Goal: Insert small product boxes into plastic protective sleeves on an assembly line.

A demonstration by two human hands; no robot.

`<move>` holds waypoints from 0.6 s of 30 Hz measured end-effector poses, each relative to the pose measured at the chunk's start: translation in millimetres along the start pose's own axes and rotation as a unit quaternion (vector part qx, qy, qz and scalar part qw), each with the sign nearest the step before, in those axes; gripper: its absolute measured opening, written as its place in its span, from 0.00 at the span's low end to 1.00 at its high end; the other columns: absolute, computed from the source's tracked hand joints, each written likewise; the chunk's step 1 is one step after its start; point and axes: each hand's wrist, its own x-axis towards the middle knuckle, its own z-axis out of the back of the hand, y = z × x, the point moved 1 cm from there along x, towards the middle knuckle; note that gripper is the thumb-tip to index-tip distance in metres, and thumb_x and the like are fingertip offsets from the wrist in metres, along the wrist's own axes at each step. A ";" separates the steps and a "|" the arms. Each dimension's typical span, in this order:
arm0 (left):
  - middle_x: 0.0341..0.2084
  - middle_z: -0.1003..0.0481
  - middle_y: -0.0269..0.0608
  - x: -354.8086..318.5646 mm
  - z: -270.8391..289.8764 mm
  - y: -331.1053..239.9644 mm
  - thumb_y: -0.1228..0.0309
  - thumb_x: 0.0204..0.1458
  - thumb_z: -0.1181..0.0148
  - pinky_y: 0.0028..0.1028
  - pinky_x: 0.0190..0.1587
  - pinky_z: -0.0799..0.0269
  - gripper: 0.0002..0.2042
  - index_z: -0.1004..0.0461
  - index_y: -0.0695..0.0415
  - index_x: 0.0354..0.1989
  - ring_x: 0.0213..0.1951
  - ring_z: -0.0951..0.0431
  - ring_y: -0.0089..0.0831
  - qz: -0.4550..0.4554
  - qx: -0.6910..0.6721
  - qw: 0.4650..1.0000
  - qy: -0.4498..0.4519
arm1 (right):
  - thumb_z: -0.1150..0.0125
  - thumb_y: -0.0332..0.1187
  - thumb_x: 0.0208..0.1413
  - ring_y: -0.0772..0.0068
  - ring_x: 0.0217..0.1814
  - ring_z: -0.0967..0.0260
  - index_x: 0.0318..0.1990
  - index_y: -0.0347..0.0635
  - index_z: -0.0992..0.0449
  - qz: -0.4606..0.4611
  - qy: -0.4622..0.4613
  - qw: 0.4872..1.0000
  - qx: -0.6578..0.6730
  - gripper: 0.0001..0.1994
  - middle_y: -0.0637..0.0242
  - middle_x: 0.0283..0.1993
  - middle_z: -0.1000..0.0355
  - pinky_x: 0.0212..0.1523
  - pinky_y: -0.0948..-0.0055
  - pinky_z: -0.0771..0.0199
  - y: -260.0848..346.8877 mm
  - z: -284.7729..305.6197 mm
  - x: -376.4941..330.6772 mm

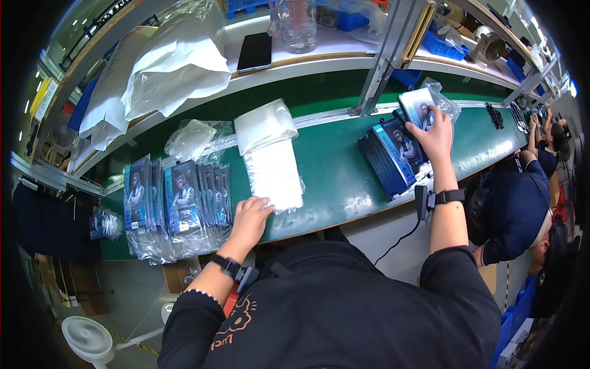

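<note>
While a green conveyor belt [332, 178] runs from the lower left to the upper right, a person in a black shirt leans over its near edge with both arms out. Above the belt's far edge, on a white shelf [332, 43], lie large crumpled clear plastic sheets [178, 61], a dark phone [255, 51] and a clear bottle [298, 24]. Toward the belt's left end, a row of bagged blue boxes [175, 206] stands packed side by side, spilling over the near edge. Near the middle of the belt rests a stack of clear plastic bags [273, 175], with a looser bundle of bags [265, 125] at its far end. Farther right, a stack of unbagged blue boxes [393, 157] sits close to the near edge. The left hand [249, 221] lies loosely curled at the near-left corner of the bag stack, fingertips touching the top bag. The right hand [433, 132] grips a bagged box [421, 107] just beyond the unbagged stack, near the far edge. A co-worker in dark blue [513, 209] bends at the right end.
</note>
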 end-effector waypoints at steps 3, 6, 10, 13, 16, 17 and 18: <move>0.32 0.30 0.40 13.4 -4.1 10.6 0.80 0.40 0.44 0.34 0.44 0.37 0.10 0.25 0.57 0.33 0.39 0.31 0.38 0.058 -0.034 0.996 0.055 | 0.32 0.50 0.36 0.62 0.42 0.34 0.49 0.40 0.35 -0.077 0.001 0.960 0.268 0.34 0.58 0.40 0.35 0.41 0.67 0.33 34.7 13.9 -15.4; 0.28 0.32 0.43 20.8 1.1 5.1 0.81 0.41 0.45 0.34 0.40 0.36 0.08 0.26 0.59 0.32 0.35 0.32 0.41 0.085 -0.132 0.987 -0.012 | 0.47 0.60 0.47 0.75 0.23 0.35 0.44 0.45 0.35 -0.288 0.247 0.696 0.610 0.28 0.62 0.30 0.33 0.19 0.77 0.34 56.4 -2.9 -46.6; 0.26 0.32 0.44 29.2 6.6 0.5 0.81 0.43 0.47 0.32 0.37 0.33 0.07 0.25 0.61 0.31 0.34 0.30 0.42 0.104 -0.175 0.977 -0.068 | 0.48 0.47 0.54 0.78 0.26 0.35 0.42 0.44 0.35 -0.316 0.433 0.440 0.721 0.17 0.64 0.32 0.31 0.20 0.78 0.34 96.4 -26.5 -106.1; 0.25 0.31 0.45 34.7 13.8 -1.7 0.82 0.43 0.47 0.31 0.36 0.32 0.07 0.26 0.62 0.31 0.31 0.28 0.40 0.127 -0.217 0.965 -0.073 | 0.44 0.26 0.49 0.67 0.46 0.32 0.54 0.28 0.44 -0.291 0.481 0.363 0.743 0.25 0.56 0.48 0.34 0.47 0.70 0.29 122.8 -39.2 -136.2; 0.25 0.30 0.44 35.4 4.1 9.9 0.84 0.40 0.46 0.28 0.35 0.31 0.08 0.25 0.63 0.30 0.30 0.27 0.37 0.090 -0.284 0.949 -0.103 | 0.43 0.24 0.48 0.66 0.47 0.32 0.58 0.26 0.48 -0.302 0.572 0.245 0.723 0.30 0.52 0.51 0.36 0.48 0.69 0.30 150.3 -51.6 -158.0; 0.26 0.29 0.42 40.5 12.4 3.1 0.84 0.37 0.44 0.24 0.35 0.32 0.10 0.24 0.62 0.29 0.31 0.27 0.33 0.126 -0.334 0.931 -0.081 | 0.44 0.24 0.48 0.66 0.49 0.32 0.59 0.27 0.49 -0.288 0.586 0.256 0.713 0.30 0.51 0.52 0.36 0.49 0.70 0.30 155.4 -60.2 -160.3; 0.26 0.29 0.42 41.0 11.4 4.6 0.84 0.37 0.44 0.24 0.35 0.32 0.10 0.24 0.62 0.29 0.31 0.27 0.33 0.123 -0.333 0.932 -0.079 | 0.44 0.23 0.48 0.66 0.50 0.32 0.60 0.28 0.50 -0.274 0.600 0.269 0.702 0.31 0.50 0.53 0.37 0.49 0.70 0.31 160.6 -67.0 -162.5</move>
